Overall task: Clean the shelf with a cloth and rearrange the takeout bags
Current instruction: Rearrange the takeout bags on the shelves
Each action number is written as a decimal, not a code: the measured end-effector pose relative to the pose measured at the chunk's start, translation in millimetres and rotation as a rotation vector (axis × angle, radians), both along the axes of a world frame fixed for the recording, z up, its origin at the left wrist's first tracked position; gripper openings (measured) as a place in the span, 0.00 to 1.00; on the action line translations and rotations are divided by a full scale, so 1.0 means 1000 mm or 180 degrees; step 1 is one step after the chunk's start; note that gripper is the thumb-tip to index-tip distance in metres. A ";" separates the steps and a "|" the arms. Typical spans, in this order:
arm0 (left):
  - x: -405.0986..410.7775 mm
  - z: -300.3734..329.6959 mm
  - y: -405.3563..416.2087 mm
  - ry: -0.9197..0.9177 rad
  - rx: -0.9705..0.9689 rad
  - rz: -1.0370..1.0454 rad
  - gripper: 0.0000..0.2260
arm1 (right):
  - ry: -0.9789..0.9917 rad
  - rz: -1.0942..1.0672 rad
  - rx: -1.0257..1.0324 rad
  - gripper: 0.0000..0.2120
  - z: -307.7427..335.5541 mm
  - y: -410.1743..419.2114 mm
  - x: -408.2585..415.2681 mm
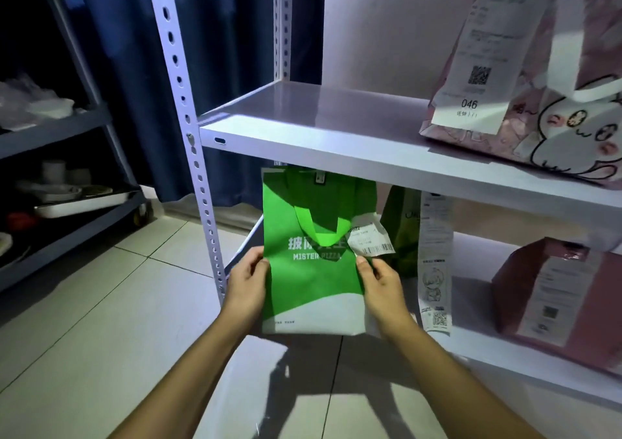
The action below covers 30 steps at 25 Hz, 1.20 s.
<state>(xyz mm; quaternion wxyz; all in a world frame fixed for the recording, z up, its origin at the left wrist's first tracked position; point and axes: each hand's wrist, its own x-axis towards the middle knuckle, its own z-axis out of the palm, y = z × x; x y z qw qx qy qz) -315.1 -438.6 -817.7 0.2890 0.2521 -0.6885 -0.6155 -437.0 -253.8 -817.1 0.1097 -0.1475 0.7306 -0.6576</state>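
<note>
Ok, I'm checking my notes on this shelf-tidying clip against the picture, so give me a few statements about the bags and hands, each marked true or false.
1. Both hands hold the green bag by its side edges. True: the left hand and the right hand each pinch one side.
2. The green bag stands on the upper shelf. False: it is held in front of the lower level, below that shelf.
3. A pink rabbit bag stands on the upper shelf at its right. True.
4. The receipt on the pink rabbit bag reads 123. False: it reads 046.
5. A cloth lies on the upper shelf. False: no cloth shows there.
</note>
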 end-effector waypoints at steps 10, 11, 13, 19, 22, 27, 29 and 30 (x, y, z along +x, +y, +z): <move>-0.005 -0.045 0.009 -0.0933 -0.0204 0.1152 0.06 | 0.0268 -0.0656 0.1407 0.14 -0.050 0.010 0.020; -0.007 -0.046 0.009 -0.0891 -0.0139 0.1102 0.06 | 0.0225 -0.0683 0.1269 0.12 -0.050 0.007 0.020; -0.013 -0.045 0.007 -0.0691 0.0034 0.0823 0.05 | 0.0195 -0.0734 0.1049 0.10 -0.049 0.001 0.016; -0.016 -0.035 0.008 -0.0658 -0.0135 0.0181 0.20 | -0.0072 -0.0538 0.0867 0.08 -0.038 0.002 0.012; -0.010 -0.014 0.018 -0.0689 -0.0520 -0.0005 0.18 | 0.0214 -0.0433 0.0782 0.08 -0.009 0.011 0.016; -0.006 0.054 0.046 -0.0298 -0.0924 -0.0535 0.13 | 0.0773 -0.0067 0.0359 0.07 0.074 0.026 0.031; -0.006 0.082 0.059 -0.0130 -0.1084 -0.0746 0.13 | 0.0999 -0.0019 0.0302 0.08 0.100 0.037 0.039; -0.005 0.096 0.065 -0.0046 -0.1172 -0.0835 0.12 | 0.1087 0.0007 0.0287 0.08 0.112 0.042 0.043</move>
